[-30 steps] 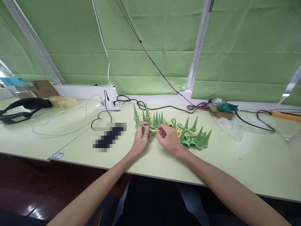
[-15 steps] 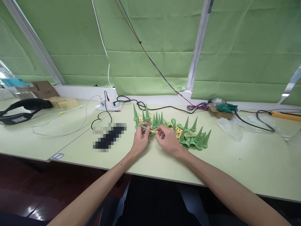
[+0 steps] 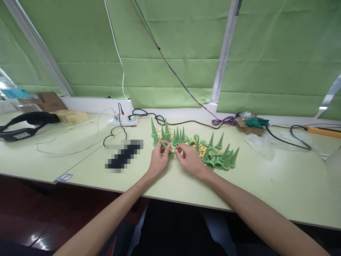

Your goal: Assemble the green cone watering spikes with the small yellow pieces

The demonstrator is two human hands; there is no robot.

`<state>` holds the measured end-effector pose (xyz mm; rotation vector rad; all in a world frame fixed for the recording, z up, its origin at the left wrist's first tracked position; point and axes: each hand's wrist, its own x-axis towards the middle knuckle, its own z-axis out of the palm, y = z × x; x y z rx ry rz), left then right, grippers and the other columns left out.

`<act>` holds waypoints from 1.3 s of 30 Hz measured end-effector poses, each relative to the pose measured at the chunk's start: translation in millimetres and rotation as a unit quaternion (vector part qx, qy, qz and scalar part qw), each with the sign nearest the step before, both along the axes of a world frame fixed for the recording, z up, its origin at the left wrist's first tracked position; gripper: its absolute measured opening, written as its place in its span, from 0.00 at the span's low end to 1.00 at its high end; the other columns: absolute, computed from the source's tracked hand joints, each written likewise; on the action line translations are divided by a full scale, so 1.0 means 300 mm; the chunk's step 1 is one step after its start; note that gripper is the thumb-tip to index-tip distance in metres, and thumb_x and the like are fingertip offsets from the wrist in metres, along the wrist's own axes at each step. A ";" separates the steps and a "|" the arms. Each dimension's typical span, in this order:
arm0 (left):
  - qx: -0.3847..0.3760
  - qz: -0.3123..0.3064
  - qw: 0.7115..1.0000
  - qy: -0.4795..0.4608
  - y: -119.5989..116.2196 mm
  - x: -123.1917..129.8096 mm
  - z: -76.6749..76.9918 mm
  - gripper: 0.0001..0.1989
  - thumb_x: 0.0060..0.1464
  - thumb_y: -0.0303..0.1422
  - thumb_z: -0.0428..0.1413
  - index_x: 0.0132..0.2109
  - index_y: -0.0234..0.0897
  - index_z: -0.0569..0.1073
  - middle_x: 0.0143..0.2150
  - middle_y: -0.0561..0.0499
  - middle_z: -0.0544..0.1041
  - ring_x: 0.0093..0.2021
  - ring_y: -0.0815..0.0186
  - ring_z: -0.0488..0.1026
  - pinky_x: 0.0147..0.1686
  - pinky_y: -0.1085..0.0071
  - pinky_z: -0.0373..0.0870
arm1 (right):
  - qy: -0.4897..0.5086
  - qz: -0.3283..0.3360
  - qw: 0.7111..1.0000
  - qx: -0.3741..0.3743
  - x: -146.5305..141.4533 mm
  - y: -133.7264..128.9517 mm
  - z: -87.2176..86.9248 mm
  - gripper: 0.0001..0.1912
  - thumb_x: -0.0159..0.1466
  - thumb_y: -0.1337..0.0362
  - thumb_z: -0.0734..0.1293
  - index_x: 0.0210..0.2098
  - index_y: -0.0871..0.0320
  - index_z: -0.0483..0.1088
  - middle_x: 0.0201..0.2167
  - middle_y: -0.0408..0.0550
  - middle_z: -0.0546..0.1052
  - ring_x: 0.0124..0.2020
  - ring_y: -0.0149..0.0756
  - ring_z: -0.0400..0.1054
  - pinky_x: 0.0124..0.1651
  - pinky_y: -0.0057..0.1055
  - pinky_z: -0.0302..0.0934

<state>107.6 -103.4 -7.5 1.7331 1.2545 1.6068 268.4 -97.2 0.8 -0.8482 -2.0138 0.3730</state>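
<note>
My left hand [image 3: 159, 159] is closed round a green plastic cone [image 3: 163, 144], its tip poking out past the fingers toward the upper left. Between thumb and fingers, my right hand [image 3: 189, 159] pinches a small yellow plastic piece [image 3: 173, 150], held at the wide end of that cone. Whether the two parts are joined I cannot tell. Behind my hands, several green cones [image 3: 180, 137] stand upright, with taller stacked ones [image 3: 166, 131] at the left. Right of my right hand lies a heap of yellow pieces [image 3: 204, 149] mixed with standing and lying green cones [image 3: 227, 161].
A white power strip [image 3: 122, 122] with black cables sits at the back. Left are a black headset-like band [image 3: 26, 124] and yellowish boxes [image 3: 71, 116]. A small cardboard box [image 3: 250, 128] with green cloth and clear plastic bags [image 3: 262, 145] lies right. The table's front edge runs below my forearms.
The cone in my left hand has tilted slightly, and my right hand has shifted a little to the left with the yellow piece. The other things stay where they were.
</note>
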 end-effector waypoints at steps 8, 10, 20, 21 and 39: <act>0.000 0.010 1.000 0.012 -0.007 0.003 0.003 0.10 0.61 0.41 0.51 0.40 0.38 0.67 0.36 0.50 0.72 0.35 0.67 0.71 0.34 0.71 0.68 | -0.008 0.003 1.000 0.002 -0.001 0.005 -0.004 0.06 0.66 0.66 0.61 0.37 0.58 0.70 0.30 0.45 0.76 0.25 0.31 0.65 0.33 0.29 0.58; 0.005 0.015 1.000 0.016 -0.009 0.004 0.004 0.10 0.61 0.41 0.51 0.40 0.38 0.68 0.36 0.50 0.72 0.34 0.67 0.70 0.33 0.71 0.67 | -0.011 0.007 1.000 0.006 -0.002 0.006 -0.006 0.06 0.67 0.66 0.61 0.37 0.58 0.70 0.31 0.46 0.76 0.26 0.32 0.66 0.34 0.30 0.58; 0.005 0.025 0.999 0.044 -0.019 0.008 0.010 0.10 0.61 0.41 0.51 0.39 0.38 0.67 0.36 0.51 0.71 0.31 0.69 0.69 0.31 0.72 0.67 | -0.021 0.022 1.000 -0.002 -0.001 0.010 -0.015 0.05 0.66 0.66 0.63 0.39 0.58 0.70 0.33 0.47 0.77 0.27 0.32 0.68 0.34 0.30 0.60; 0.005 0.026 0.999 0.046 -0.020 0.008 0.010 0.10 0.61 0.41 0.51 0.39 0.38 0.67 0.35 0.51 0.71 0.31 0.69 0.68 0.30 0.72 0.66 | -0.022 0.023 0.999 -0.002 -0.001 0.010 -0.015 0.05 0.66 0.66 0.63 0.39 0.58 0.70 0.33 0.47 0.77 0.27 0.32 0.68 0.34 0.30 0.60; 0.001 0.022 0.999 0.040 -0.018 0.011 0.010 0.10 0.61 0.40 0.51 0.39 0.38 0.67 0.36 0.51 0.71 0.31 0.69 0.70 0.31 0.72 0.68 | -0.026 0.032 0.999 0.008 0.002 0.015 -0.017 0.05 0.67 0.68 0.62 0.40 0.58 0.70 0.35 0.49 0.78 0.33 0.36 0.70 0.38 0.33 0.61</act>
